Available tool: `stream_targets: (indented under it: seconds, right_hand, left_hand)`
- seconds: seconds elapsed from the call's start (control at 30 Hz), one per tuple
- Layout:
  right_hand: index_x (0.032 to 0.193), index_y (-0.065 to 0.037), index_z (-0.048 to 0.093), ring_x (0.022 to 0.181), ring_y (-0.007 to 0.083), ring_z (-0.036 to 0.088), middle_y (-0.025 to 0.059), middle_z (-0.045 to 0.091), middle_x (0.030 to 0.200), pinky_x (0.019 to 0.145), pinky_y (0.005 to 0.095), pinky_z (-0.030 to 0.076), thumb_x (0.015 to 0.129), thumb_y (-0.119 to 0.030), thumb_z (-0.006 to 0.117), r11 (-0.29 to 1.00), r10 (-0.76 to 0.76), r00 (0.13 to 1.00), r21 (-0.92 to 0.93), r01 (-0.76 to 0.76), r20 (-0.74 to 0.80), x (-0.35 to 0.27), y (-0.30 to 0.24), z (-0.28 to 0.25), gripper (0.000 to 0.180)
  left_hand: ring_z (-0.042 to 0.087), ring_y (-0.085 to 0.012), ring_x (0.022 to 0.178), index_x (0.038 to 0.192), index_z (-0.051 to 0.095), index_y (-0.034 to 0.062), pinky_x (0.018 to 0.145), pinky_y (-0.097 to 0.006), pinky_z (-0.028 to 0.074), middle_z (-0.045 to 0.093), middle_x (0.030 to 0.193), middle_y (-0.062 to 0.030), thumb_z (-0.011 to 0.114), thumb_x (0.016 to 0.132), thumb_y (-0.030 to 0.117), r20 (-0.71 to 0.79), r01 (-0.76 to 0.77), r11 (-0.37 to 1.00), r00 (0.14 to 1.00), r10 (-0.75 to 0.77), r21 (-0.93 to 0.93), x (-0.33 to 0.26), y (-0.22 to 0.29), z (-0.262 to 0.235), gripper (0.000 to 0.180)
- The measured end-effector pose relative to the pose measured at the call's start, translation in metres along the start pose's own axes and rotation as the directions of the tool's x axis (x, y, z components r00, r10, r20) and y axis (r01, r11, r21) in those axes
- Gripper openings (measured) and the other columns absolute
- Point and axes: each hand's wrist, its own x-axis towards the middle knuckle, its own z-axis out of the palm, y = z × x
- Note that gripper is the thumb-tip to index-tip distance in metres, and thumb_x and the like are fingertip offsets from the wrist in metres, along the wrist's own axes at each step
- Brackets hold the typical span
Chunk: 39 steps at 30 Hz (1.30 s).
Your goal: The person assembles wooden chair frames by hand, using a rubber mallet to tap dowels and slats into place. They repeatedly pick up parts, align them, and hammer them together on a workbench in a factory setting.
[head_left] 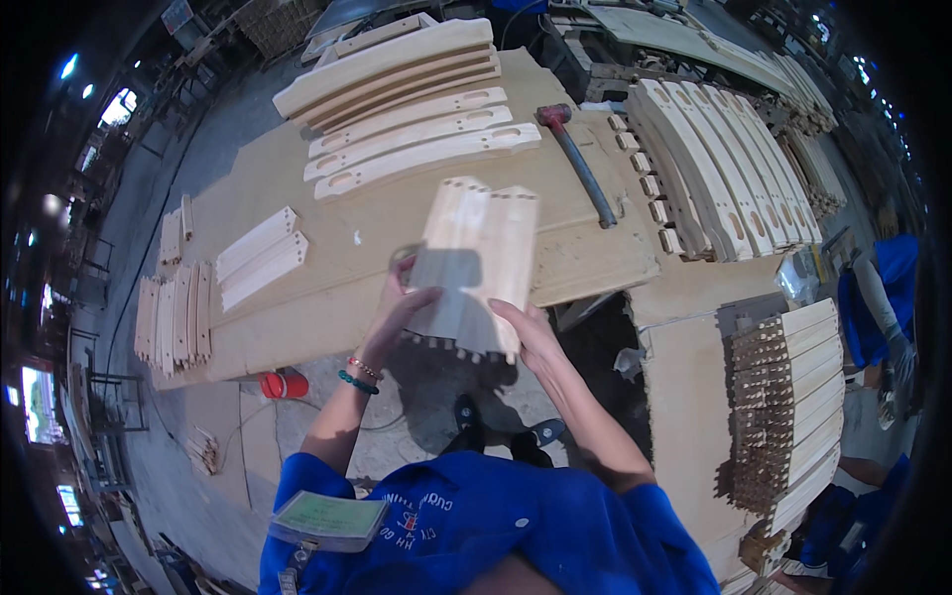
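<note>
Between my two hands I hold a bundle of pale wooden slats (476,248), side by side, above the near edge of the table. Dark peg holes or dowel ends show along both ends of the bundle. My left hand (405,300) grips its left side, thumb on top. My right hand (528,332) grips the lower right corner, thumb on top as well. The fingers beneath are hidden by the wood. To the left on the table lie a small group of slats (260,256) and a row of slats standing close together (174,315).
Long curved wooden rails (416,139) lie at the table's back. A hammer (577,169) rests right of them. More slotted rails (729,169) and a tall stack of slats (788,407) are at right. A red container (284,385) is below the table's left edge. Co-workers in blue (878,302) are at far right.
</note>
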Motion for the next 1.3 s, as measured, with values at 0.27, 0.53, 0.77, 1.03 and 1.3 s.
stream_targets:
  seconds: [0.27, 0.53, 0.77, 1.03, 1.3]
  right_hand:
    - [0.097, 0.01, 0.062, 0.072, 0.029, 0.068, 0.0231, 0.065, 0.078, 0.059, 0.0374, 0.053, 0.09, -0.066, 0.029, 0.468, 0.277, 0.956, -0.856, -0.219, -0.093, 0.093, -0.019, 0.055, 0.084]
    - [0.08, 0.002, 0.069, 0.077, 0.0366, 0.065, 0.021, 0.066, 0.078, 0.074, 0.0457, 0.048, 0.085, -0.073, 0.031, -0.075, -0.407, 0.913, -0.997, 0.006, 0.036, 0.078, -0.027, 0.037, 0.083]
    - [0.095, -0.003, 0.066, 0.089, 0.0347, 0.063, 0.0186, 0.066, 0.089, 0.078, 0.0442, 0.049, 0.087, -0.041, 0.054, 0.396, -0.653, 0.66, -0.91, -0.119, -0.371, -0.084, -0.119, -0.129, 0.04]
    - [0.148, -0.011, 0.016, 0.138, 0.0444, 0.017, 0.0299, 0.02, 0.148, 0.108, 0.0611, 0.018, 0.07, -0.065, 0.065, 0.574, -0.646, -0.407, -0.06, -0.816, -0.645, -0.381, -0.193, -0.377, 0.107]
    - [0.119, 0.003, 0.055, 0.084, 0.0251, 0.063, 0.0177, 0.064, 0.106, 0.075, 0.0387, 0.051, 0.07, -0.055, 0.071, 0.566, -0.646, -0.05, -0.433, -0.702, -0.762, -0.436, -0.178, -0.452, 0.078]
  left_hand:
    - [0.056, -0.0279, 0.106, 0.12, 0.049, -0.0062, 0.089, -0.038, 0.046, 0.055, 0.112, -0.0217, 0.067, 0.081, 0.037, -0.185, -0.011, 0.796, 0.971, 0.154, 0.605, 0.047, -0.026, -0.09, 0.061]
    - [0.054, -0.0287, 0.083, 0.094, 0.06, 0.0008, 0.071, -0.04, 0.044, 0.056, 0.087, -0.015, 0.061, 0.087, 0.041, 0.077, -0.267, 0.541, 0.934, 0.348, 0.797, 0.083, -0.07, -0.114, 0.04]
    - [0.054, -0.0201, 0.103, 0.134, 0.041, -0.0044, 0.085, -0.029, 0.045, 0.054, 0.12, -0.016, 0.062, 0.09, 0.028, -0.296, -0.154, 0.87, 0.901, 0.318, 0.468, 0.016, -0.074, -0.159, 0.059]
    - [0.037, -0.0353, 0.129, 0.141, 0.035, 0.0066, 0.105, -0.051, 0.034, 0.034, 0.145, -0.016, 0.053, 0.093, 0.039, -0.374, 0.109, 0.927, 0.927, 0.036, 0.358, -0.075, -0.044, -0.119, 0.061]
    - [0.05, -0.0214, 0.117, 0.133, 0.042, -0.0029, 0.099, -0.031, 0.04, 0.051, 0.128, -0.0169, 0.056, 0.094, 0.018, -0.436, -0.019, 0.922, 0.877, 0.2, 0.386, -0.084, -0.085, -0.117, 0.047]
